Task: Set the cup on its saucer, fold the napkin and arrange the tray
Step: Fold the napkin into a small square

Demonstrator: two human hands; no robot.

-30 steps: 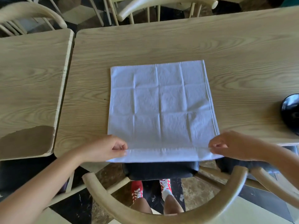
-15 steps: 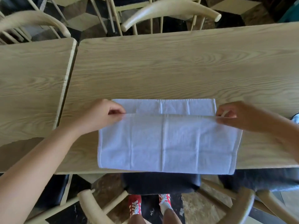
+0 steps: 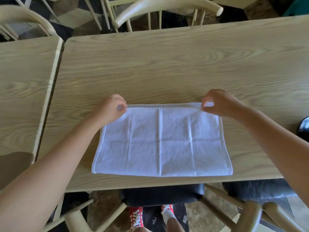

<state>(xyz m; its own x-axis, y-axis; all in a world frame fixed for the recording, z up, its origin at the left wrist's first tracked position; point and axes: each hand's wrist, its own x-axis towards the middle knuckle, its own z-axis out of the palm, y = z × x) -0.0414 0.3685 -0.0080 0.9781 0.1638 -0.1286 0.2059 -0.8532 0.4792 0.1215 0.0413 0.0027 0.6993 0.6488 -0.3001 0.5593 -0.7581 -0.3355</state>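
- A second tabletop (image 3: 25,84) stands off to the left of the left hand, butted close against the main one with a thin gap between them.
- The left hand (image 3: 109,109) has its fingers curled in, pinching the far left corner of the napkin (image 3: 160,143) between thumb and fingertips.
- The napkin lies flat on the tabletop (image 3: 167,64) between the two hands and back toward the person, white and folded over on itself. Its far edge runs straight from one hand to the other, and a sliver of the lower layer shows just beyond that edge. Its near, folded edge sits just inside the tabletop's near edge. Crease lines cross the cloth in a grid.
- The right hand (image 3: 217,103) pinches the far right corner of the napkin the same way, thumb and forefinger closed on the hem, the other fingers curled above it.
- A dark, shiny rounded object (image 3: 304,127) sits well to the right of the right hand at the picture's edge; only part of it shows and I cannot tell what it is.
- Beyond both hands, across the tabletop, a pale wooden chair (image 3: 167,7) is tucked in.
- Below the hands, under the tabletop's near edge, there is a dark chair seat (image 3: 162,195), and red shoes (image 3: 136,216) show on the floor.
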